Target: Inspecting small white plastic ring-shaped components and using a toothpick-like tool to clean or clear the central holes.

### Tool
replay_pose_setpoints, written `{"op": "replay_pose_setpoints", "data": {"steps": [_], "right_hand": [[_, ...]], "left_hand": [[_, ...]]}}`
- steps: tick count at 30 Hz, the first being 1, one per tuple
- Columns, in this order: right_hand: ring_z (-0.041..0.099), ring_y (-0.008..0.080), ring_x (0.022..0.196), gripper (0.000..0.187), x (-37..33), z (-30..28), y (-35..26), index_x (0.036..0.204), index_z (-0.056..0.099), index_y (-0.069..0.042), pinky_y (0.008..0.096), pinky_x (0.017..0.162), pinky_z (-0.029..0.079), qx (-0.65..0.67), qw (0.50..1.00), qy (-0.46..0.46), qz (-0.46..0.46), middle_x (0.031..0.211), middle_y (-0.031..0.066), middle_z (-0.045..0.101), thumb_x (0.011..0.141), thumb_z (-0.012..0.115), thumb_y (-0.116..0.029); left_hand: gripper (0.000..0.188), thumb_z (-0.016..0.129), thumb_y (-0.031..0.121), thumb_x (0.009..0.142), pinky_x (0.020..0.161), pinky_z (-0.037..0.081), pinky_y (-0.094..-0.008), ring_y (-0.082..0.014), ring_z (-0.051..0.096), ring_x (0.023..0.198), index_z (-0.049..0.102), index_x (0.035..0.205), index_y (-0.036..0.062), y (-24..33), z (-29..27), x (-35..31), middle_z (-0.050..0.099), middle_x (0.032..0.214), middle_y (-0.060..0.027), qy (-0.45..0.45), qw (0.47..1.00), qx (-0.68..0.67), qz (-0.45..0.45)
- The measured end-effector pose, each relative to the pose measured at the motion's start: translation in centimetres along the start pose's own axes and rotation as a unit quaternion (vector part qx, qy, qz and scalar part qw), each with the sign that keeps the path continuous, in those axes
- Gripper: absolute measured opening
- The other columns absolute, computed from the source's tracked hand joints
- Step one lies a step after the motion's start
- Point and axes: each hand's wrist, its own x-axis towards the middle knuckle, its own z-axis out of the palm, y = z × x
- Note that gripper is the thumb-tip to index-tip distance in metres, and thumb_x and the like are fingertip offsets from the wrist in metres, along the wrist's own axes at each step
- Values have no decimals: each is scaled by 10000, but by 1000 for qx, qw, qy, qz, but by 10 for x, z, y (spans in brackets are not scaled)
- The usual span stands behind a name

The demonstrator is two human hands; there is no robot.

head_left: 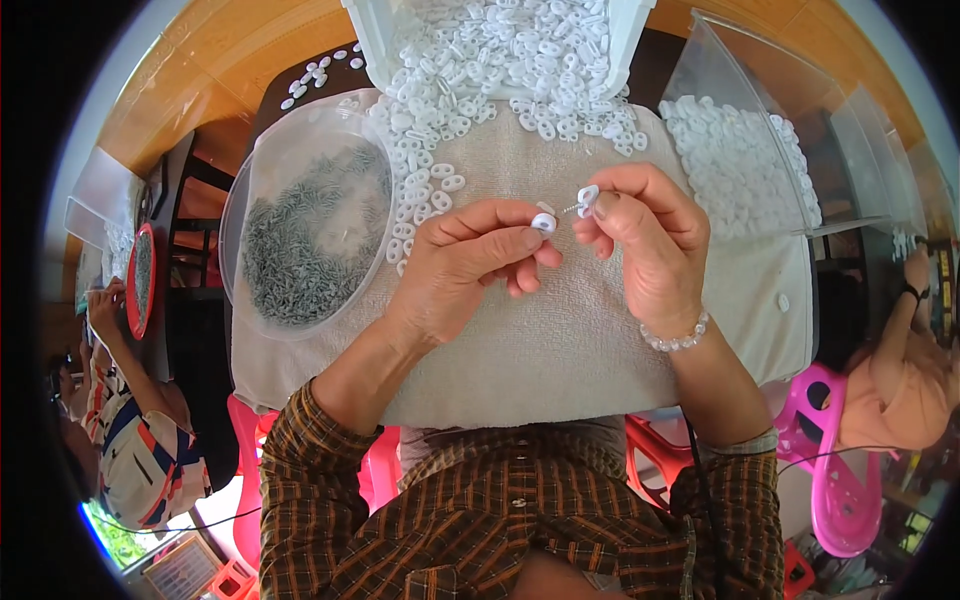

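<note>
Above the towel-covered table, my left hand (pixel 465 255) pinches a small white plastic piece (pixel 543 224) between thumb and forefinger. Close by on the right, my right hand (pixel 650 235) is closed on a white oval plastic piece (pixel 588 199). A thin, screw-like metal piece (pixel 570 209) sticks out of that oval piece toward the left hand. Between the two white pieces there seems to be a small gap. To the left, a round clear tray (pixel 236 225) holds a heap of thin grey screw-like pieces (pixel 300 255).
A white bin (pixel 372 50) at the back spills two-holed white plastic pieces (pixel 440 120) onto the towel (pixel 520 360). At the right, a clear box (pixel 740 60) holds white pieces (pixel 735 165). People sit on both sides, one near a pink stool (pixel 840 500).
</note>
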Motion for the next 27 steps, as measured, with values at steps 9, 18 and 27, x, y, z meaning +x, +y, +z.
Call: {"op": "replay_pose_setpoints", "data": {"steps": [9, 18, 27], "right_hand": [[566, 61, 598, 111, 1, 0, 2, 866, 624, 38, 188, 526, 459, -114, 993, -34, -2, 700, 42, 628, 836, 592, -64], [577, 77, 608, 130, 1, 1, 2, 889, 620, 32, 186, 522, 430, -86, 995, -27, 50, 720, 55, 633, 841, 578, -81], [557, 66, 584, 116, 0, 3, 0, 867, 624, 17, 188, 503, 418, -47, 997, -12, 61, 710, 38, 625, 834, 585, -87]], "left_hand": [[173, 607, 21, 826, 548, 431, -209, -102, 572, 613, 637, 995, 30, -2, 0, 1, 659, 816, -88, -3, 998, 59, -15], [193, 604, 20, 829, 592, 460, -228, -119, 596, 682, 626, 1020, 30, -9, -7, 2, 655, 850, -72, 27, 997, 42, 63], [216, 556, 78, 877, 628, 493, -273, -175, 631, 758, 603, 1077, 11, -10, -2, 0, 657, 917, -103, -28, 992, 45, 112]]}}
